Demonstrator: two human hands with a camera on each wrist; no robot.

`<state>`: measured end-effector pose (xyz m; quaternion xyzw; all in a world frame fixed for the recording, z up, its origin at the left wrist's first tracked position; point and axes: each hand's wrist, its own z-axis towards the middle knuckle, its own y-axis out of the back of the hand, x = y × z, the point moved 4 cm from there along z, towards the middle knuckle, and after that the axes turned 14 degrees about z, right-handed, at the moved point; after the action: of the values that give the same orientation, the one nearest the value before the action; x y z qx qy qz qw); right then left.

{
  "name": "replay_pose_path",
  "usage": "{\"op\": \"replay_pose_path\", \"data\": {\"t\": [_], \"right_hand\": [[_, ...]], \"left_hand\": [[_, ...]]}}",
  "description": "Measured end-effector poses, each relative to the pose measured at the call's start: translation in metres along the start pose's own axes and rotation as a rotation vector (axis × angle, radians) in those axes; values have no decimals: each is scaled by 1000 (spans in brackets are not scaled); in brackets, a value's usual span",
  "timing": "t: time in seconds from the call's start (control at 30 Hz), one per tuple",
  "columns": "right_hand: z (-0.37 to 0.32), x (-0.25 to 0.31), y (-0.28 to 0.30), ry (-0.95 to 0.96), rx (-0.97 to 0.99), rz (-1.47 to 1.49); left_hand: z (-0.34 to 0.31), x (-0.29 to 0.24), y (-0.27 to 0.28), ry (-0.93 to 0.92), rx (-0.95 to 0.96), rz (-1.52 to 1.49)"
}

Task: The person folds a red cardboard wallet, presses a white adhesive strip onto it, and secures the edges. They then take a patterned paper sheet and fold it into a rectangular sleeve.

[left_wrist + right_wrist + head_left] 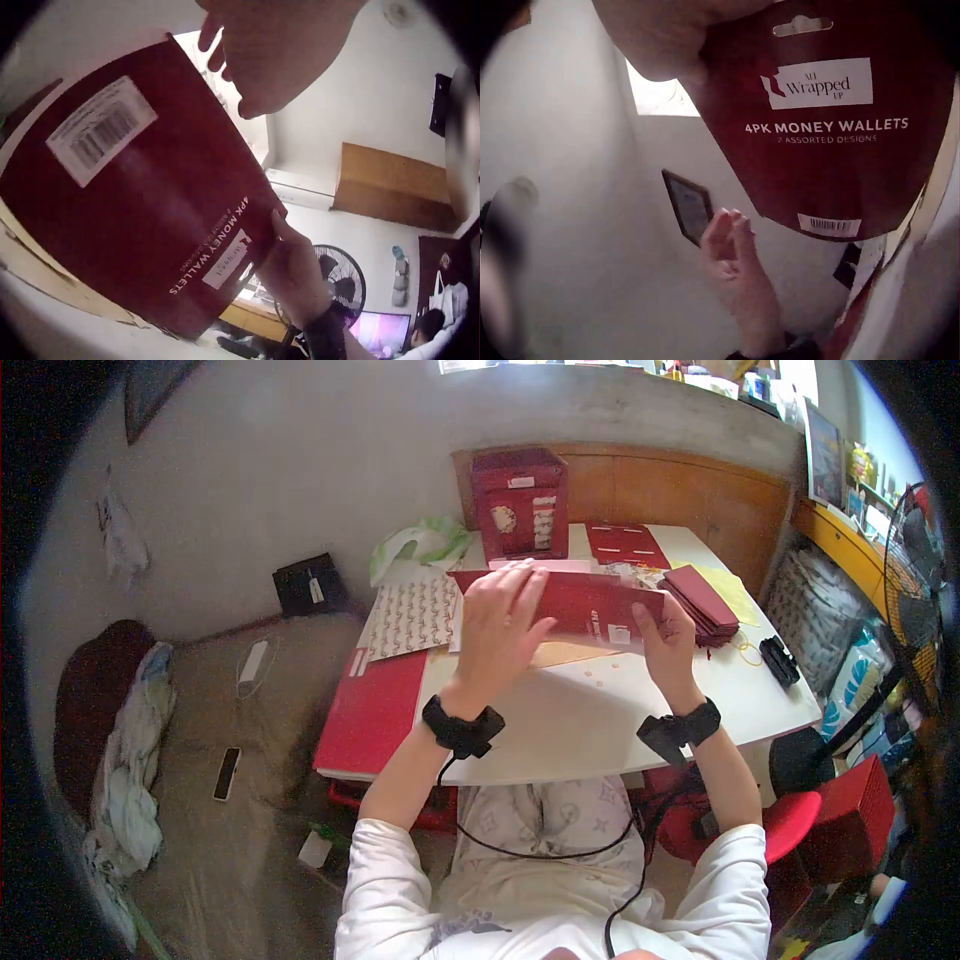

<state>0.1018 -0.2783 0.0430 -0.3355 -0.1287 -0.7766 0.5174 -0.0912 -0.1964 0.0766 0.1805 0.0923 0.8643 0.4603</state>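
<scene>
The red card (590, 608) lay above the desk (560, 735), its long axis running leftward from the right hand (670, 642), whose grip pinched the edge near the logo, toward the left hand (502, 622), fingers loosely extended and apart from it.

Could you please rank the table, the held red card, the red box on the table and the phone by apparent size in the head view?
1. Table
2. Red card and red box: unsure, as the left hand hides part of the nearer card
3. Phone
</scene>
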Motion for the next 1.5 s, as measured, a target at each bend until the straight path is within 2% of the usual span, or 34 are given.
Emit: {"op": "replay_pose_path", "data": {"t": [0.07,0.17,0.27,0.7,1.0,1.1,1.2,1.27,1.3,1.37,1.43,1.5], "right_hand": [[-5,10,-8,42,29,-35],[-10,21,-16,126,66,-75],[-17,24,-19,160,132,-194],[-27,18,-12,148,131,-222],[-28,16,-10,139,135,-196],[-27,19,-11,160,148,-190],[-22,24,-13,263,247,-183],[-20,33,-15,405,252,-296],[-19,39,-16,404,255,-298],[-23,55,-24,600,252,-733],[-26,58,-31,665,306,-851],[-33,53,-43,745,507,-1129]], "left_hand": [[8,-13,-3,-108,0,78],[6,-18,-11,-142,-11,18],[4,-22,-14,-130,26,-13],[4,-27,-7,-193,19,-163],[0,-32,-10,-254,34,-115],[-2,-34,-7,-234,22,-110],[-5,-34,-7,-259,28,-76],[-8,-35,-8,-259,47,-34],[-9,-37,-9,-259,65,7],[-12,-40,-12,-258,69,30],[-14,-45,-15,-261,74,50],[-18,-52,-18,-324,93,134]]}}
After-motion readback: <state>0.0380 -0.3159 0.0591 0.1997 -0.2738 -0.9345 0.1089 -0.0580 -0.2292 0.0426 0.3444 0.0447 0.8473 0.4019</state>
